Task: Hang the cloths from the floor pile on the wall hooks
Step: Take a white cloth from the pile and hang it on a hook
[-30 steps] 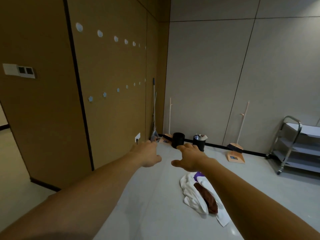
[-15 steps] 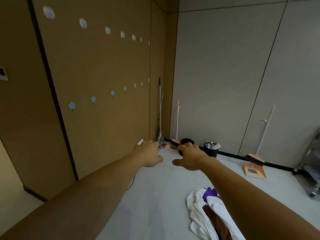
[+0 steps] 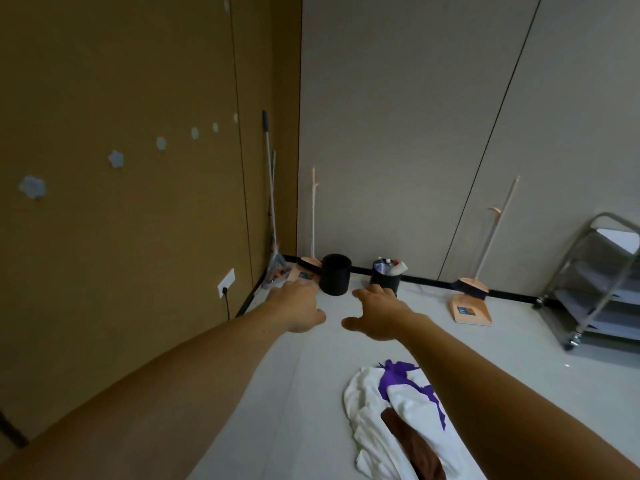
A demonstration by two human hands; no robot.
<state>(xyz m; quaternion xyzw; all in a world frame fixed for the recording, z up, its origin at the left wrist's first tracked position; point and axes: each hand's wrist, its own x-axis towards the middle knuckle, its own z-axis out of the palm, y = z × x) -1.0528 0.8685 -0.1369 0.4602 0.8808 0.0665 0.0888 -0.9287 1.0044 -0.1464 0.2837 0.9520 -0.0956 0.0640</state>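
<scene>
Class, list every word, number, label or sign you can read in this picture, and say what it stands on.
Nothing here is legible.
Blue-and-yellow sticker on the peach plastic dustpan by the grey wall: too blurred to read.
Similar sticker on the second peach dustpan in the corner: too blurred to read.

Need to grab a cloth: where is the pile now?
In the head view, the cloth pile lies on the floor at lower right, partly behind the right forearm.

Both hands point(image 3: 346, 311) outstretched, fingers relaxed
</scene>
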